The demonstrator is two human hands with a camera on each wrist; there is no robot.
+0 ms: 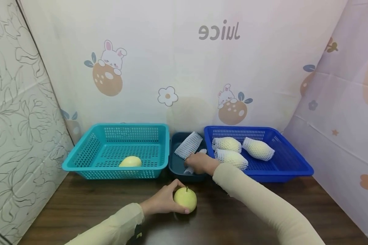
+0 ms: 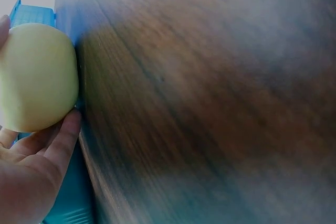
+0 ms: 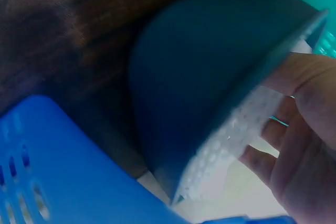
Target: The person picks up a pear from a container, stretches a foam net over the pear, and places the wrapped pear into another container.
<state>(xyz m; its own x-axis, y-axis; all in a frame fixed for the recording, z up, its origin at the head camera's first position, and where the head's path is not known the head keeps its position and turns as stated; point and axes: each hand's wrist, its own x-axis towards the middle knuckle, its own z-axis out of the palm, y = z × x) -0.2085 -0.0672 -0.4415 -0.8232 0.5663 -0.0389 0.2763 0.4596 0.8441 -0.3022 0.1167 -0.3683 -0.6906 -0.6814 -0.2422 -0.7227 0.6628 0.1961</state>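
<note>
My left hand [image 1: 164,200] grips a pale yellow-green pear [image 1: 185,199] with a dark stem, low over the front of the table. In the left wrist view the pear [image 2: 39,77] fills the space between thumb and fingers. My right hand [image 1: 199,162] reaches into a small dark teal bin [image 1: 172,166]. Its fingers curl about a white foam net sleeve [image 1: 189,170], partly hidden under the hand. Seen from the right wrist, thumb and fingers lie on either side of the white netting [image 3: 231,135] at the rim. Another foam net sleeve [image 1: 188,145] leans toward the bin's back.
On the left stands a turquoise basket [image 1: 116,169] with one bare pear [image 1: 131,161] in it. To the right, a blue basket [image 1: 294,163] holds three net-wrapped pears, one of them [image 1: 258,149] farther right. A printed curtain [image 1: 178,61] hangs behind the dark wooden table [image 1: 227,217].
</note>
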